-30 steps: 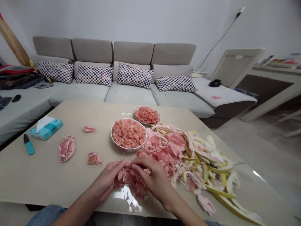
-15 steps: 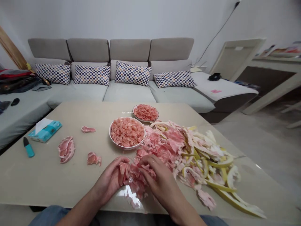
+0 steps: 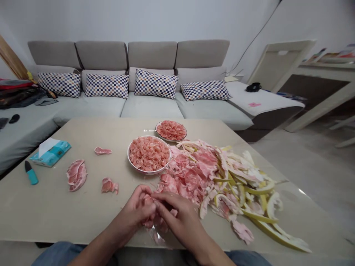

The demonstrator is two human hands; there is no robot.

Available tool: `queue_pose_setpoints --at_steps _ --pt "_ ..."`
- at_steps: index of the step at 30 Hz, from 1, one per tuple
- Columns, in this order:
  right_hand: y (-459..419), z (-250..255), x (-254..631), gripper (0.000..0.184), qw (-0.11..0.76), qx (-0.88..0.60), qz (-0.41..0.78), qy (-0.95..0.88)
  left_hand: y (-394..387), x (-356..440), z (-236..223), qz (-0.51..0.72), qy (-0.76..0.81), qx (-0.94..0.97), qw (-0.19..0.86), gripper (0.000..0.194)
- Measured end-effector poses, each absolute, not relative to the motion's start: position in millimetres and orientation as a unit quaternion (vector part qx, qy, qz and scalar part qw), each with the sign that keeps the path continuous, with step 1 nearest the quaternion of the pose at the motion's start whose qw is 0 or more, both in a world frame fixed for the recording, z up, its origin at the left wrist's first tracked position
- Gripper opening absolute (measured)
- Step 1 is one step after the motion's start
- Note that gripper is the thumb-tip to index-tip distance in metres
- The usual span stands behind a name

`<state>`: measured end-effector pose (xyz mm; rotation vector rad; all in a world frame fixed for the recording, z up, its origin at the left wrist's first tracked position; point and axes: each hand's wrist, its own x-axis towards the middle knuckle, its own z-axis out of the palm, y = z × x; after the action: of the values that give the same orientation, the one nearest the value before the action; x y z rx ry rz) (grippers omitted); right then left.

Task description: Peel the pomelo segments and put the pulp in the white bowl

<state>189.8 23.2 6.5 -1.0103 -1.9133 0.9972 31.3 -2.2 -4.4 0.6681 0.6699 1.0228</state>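
Note:
My left hand (image 3: 138,210) is closed around a piece of pink pomelo flesh (image 3: 148,200), near the front edge of the table. My right hand (image 3: 177,214) meets it there, thumb and forefinger pinched at the same piece; the fingers partly hide it. Just beyond my hands stands a white bowl (image 3: 168,163) heaped with loose pomelo pulp (image 3: 149,153). A heap of pink pomelo membranes (image 3: 191,173) lies right of the bowl and reaches up to my right hand. Left of my hands rest a small pomelo piece (image 3: 109,185) and a larger segment (image 3: 77,175).
Thick yellow-green pomelo rinds (image 3: 277,231) spread over the table's right side. A dark-rimmed plate (image 3: 171,131) of pulp stands behind the bowl. At the left lie a knife (image 3: 31,173) with a teal part and a tissue pack (image 3: 51,152). A grey sofa (image 3: 151,107) lines the far side.
My right hand has moved left to meet my left hand, and its fingertips now pinch at the pomelo piece. The left hand's thumb has come down over the piece. The view has shifted slightly.

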Motion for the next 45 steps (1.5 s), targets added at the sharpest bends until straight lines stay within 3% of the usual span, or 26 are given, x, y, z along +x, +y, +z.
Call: queue_pose_setpoints --at_steps 2,10,15,18,27,35,40,45 --pt "24 10 192 0.017 0.367 -0.412 0.417 -0.722 -2 30 -5 0.469 0.314 0.357 0.744 0.034" --pt "32 8 197 0.027 0.355 -0.420 0.665 -0.505 0 26 2 0.433 0.353 0.402 0.725 0.029" --pt "34 2 198 0.031 0.353 -0.396 0.720 -0.447 3 23 4 0.436 0.397 0.433 0.682 0.029" --pt "34 1 197 0.031 0.371 -0.417 0.685 -0.469 4 22 2 0.435 0.391 0.425 0.691 0.031" --pt "37 6 202 0.023 0.419 -0.487 0.431 -0.633 -1 20 0 0.423 0.403 0.393 0.710 0.032" --pt "56 6 221 0.033 0.405 -0.481 0.541 -0.559 2 17 1 0.451 0.421 0.323 0.718 0.032" --pt "85 29 207 0.022 0.429 -0.466 0.350 -0.690 4 17 -3 0.467 0.416 0.264 0.734 0.032" --pt "142 51 175 0.035 0.385 -0.393 0.156 -0.820 7 15 -7 0.477 0.421 0.242 0.733 0.030"
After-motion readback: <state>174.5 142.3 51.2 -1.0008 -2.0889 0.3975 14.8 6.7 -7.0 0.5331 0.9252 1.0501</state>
